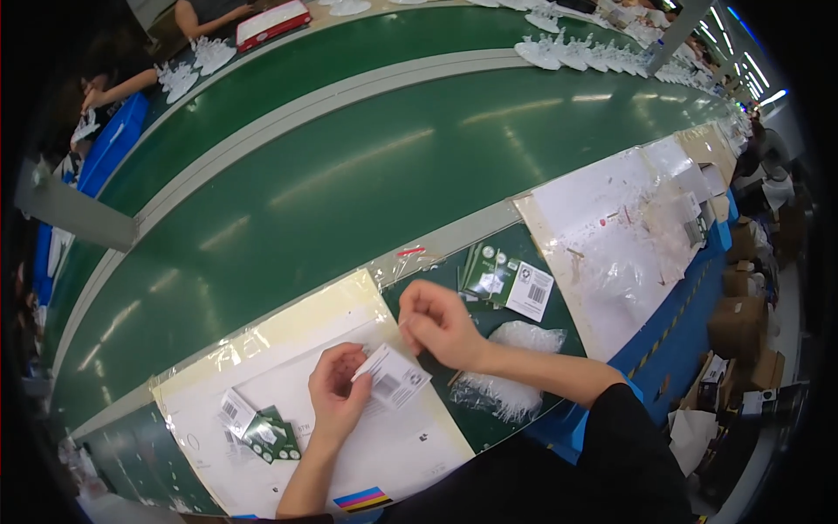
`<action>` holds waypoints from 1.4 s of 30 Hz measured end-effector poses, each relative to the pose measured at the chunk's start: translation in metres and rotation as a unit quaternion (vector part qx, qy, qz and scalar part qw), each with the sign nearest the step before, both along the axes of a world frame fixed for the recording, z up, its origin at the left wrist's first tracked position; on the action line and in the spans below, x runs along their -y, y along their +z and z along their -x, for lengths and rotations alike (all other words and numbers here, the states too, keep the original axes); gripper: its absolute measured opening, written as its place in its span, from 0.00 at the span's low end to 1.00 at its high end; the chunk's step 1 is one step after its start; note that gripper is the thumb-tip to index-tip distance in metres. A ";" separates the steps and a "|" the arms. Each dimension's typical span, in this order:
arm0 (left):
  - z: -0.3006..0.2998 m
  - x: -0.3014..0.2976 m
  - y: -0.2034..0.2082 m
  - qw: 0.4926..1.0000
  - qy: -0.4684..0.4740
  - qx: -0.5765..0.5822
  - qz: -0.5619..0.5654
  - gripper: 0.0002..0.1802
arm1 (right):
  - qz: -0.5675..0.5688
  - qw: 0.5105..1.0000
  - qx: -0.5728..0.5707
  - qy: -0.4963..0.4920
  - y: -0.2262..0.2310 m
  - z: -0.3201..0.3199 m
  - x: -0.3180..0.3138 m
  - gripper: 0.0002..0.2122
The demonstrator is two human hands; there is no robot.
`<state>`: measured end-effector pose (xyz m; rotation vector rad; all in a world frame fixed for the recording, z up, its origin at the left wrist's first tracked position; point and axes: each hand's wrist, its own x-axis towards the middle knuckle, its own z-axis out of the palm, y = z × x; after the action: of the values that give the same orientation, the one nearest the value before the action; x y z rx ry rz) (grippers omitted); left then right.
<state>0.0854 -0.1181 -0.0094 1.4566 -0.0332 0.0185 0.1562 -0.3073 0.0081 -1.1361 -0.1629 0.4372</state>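
A small white printed card sits just above the pale paper sheet at the near edge of the bench, in front of the person; the left hand pinches its left edge between thumb and curled fingers, and the card tilts up toward the right; the right hand hovers just above the card's upper right corner with its fingertips drawn together, as if nipping something very small, though what lies between them, if anything, is too small to tell; to the left of the left hand, on the same sheet, lies a small heap of green and white cards; to the right, past the right wrist, a crumpled clear plastic bag rests on the dark green mat, and beyond it a fanned stack of green cards with a white label card on top; a wide green conveyor belt runs behind all this, and other people work along its far side at the upper left; the risk, as I judge it, lies in the thin grip: the card is held by one edge only, so a push from the right hand could swing it or slip it out of the pinch; a loosened card might slide under the plastic bag or toward the belt; whatever the right fingertips carry could also drop unseen onto the patterned sheet.
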 end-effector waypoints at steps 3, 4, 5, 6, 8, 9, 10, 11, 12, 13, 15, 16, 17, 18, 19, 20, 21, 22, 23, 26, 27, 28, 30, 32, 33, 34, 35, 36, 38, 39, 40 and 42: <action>-0.003 0.004 0.000 0.998 0.005 -0.058 -0.019 0.15 | -0.016 1.000 -0.016 0.000 -0.004 -0.004 0.002 0.02; -0.003 0.004 0.002 0.998 0.003 -0.056 -0.016 0.15 | -0.002 1.000 -0.005 -0.007 -0.002 -0.004 0.003 0.02; -0.005 0.007 0.003 0.996 -0.008 -0.062 -0.065 0.12 | 0.016 1.000 0.009 -0.023 0.000 -0.003 0.009 0.02; -0.011 0.013 0.005 0.992 -0.025 -0.056 -0.110 0.09 | 0.036 0.999 0.015 -0.027 -0.002 -0.003 0.013 0.01; -0.003 0.002 -0.002 0.986 0.001 -0.010 -0.164 0.07 | 0.052 0.997 0.054 -0.020 -0.008 -0.001 0.006 0.02; 0.003 -0.003 -0.008 0.981 0.044 0.043 -0.184 0.05 | 0.003 1.000 -0.011 0.000 -0.015 -0.002 -0.004 0.02; 0.007 -0.025 -0.028 0.966 -0.033 0.046 -0.251 0.14 | -0.004 1.000 -0.014 -0.016 -0.024 -0.005 -0.006 0.01; 0.013 -0.033 -0.039 0.970 -0.012 0.036 -0.239 0.12 | -0.032 0.999 -0.016 -0.028 -0.028 -0.006 -0.012 0.02; 0.017 -0.008 -0.005 0.987 0.011 -0.062 -0.146 0.06 | -0.087 0.994 -0.032 -0.057 -0.034 -0.006 -0.016 0.01; 0.018 -0.013 -0.011 0.985 0.001 -0.063 -0.163 0.07 | -0.096 0.992 -0.046 -0.071 -0.033 -0.006 -0.017 0.01; 0.018 -0.015 -0.028 0.983 0.003 -0.041 -0.177 0.08 | -0.117 0.989 -0.002 -0.087 -0.023 -0.009 -0.006 0.01; 0.014 -0.008 -0.027 0.980 -0.009 -0.015 -0.198 0.09 | -0.116 0.988 0.008 -0.099 -0.012 -0.009 0.002 0.01; 0.010 -0.007 -0.033 0.978 -0.015 0.005 -0.207 0.11 | -0.119 0.987 0.018 -0.109 -0.001 -0.009 0.009 0.01; 0.011 -0.011 -0.037 0.976 -0.011 0.026 -0.214 0.12 | -0.140 0.982 0.018 -0.125 0.020 -0.011 0.014 0.01; 0.012 -0.019 -0.040 0.976 -0.010 0.036 -0.214 0.12 | -0.161 0.977 0.015 -0.140 0.040 -0.013 0.019 0.02; 0.011 -0.021 -0.045 0.973 -0.004 0.017 -0.229 0.14 | -0.164 0.976 0.021 -0.141 0.053 -0.018 0.030 0.02; 0.010 -0.018 -0.043 0.970 0.000 -0.005 -0.245 0.16 | -0.185 0.964 0.047 -0.185 0.064 -0.022 0.043 0.02; 0.012 -0.015 -0.041 0.969 -0.001 -0.003 -0.247 0.16 | -0.205 0.950 0.071 -0.227 0.074 -0.025 0.055 0.02; 0.014 -0.007 -0.029 0.966 0.022 0.004 -0.257 0.17 | -0.207 0.949 0.073 -0.228 0.080 -0.028 0.068 0.02; 0.019 0.003 -0.012 0.977 0.057 -0.008 -0.205 0.18 | -0.278 0.905 0.118 -0.298 0.095 -0.032 0.101 0.02; 0.018 0.004 -0.009 0.987 0.068 -0.030 -0.143 0.19 | -0.230 0.907 0.149 -0.320 0.098 -0.033 0.109 0.01; 0.015 0.006 -0.004 0.986 0.070 -0.032 -0.147 0.19 | -0.180 0.907 0.177 -0.338 0.101 -0.035 0.117 0.01; 0.014 0.004 0.014 0.985 0.033 -0.051 -0.160 0.19 | -0.097 0.933 0.189 -0.292 0.104 -0.037 0.128 0.01; 0.007 0.000 0.004 0.990 0.072 -0.037 -0.112 0.27 | 0.071 0.932 0.238 -0.263 0.090 -0.035 0.135 0.05; 0.007 -0.010 0.003 0.991 0.028 -0.031 -0.129 0.36 | 0.178 0.918 0.268 -0.234 0.086 -0.029 0.137 0.08; 0.004 0.006 0.037 0.989 0.007 -0.085 -0.118 0.32 | 0.286 0.885 0.305 -0.202 0.082 -0.020 0.147 0.10; -0.001 0.018 0.055 0.988 -0.012 -0.084 -0.132 0.29 | 0.395 0.822 0.374 -0.168 0.074 -0.012 0.155 0.14; -0.007 0.026 0.060 0.989 -0.020 -0.070 -0.130 0.25 | 0.491 0.737 0.444 -0.134 0.063 -0.005 0.162 0.17; -0.024 0.030 0.053 0.985 -0.053 -0.005 -0.166 0.18 | 0.543 0.715 0.432 -0.086 0.036 0.002 0.164 0.23; -0.032 0.031 0.052 0.979 -0.066 0.010 -0.190 0.15 | 0.530 0.723 0.438 -0.069 0.026 0.005 0.161 0.23; -0.041 0.037 0.048 0.973 -0.087 0.028 -0.210 0.12 | 0.531 0.741 0.406 -0.065 0.018 0.009 0.163 0.24; -0.054 0.050 0.037 0.981 -0.106 -0.015 -0.163 0.10 | 0.528 0.758 0.378 -0.056 0.012 0.009 0.158 0.26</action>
<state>0.1391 -0.1680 0.0275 1.7741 -0.1731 -0.1909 0.1469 -0.4655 0.0198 -2.4101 -0.6025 -0.1347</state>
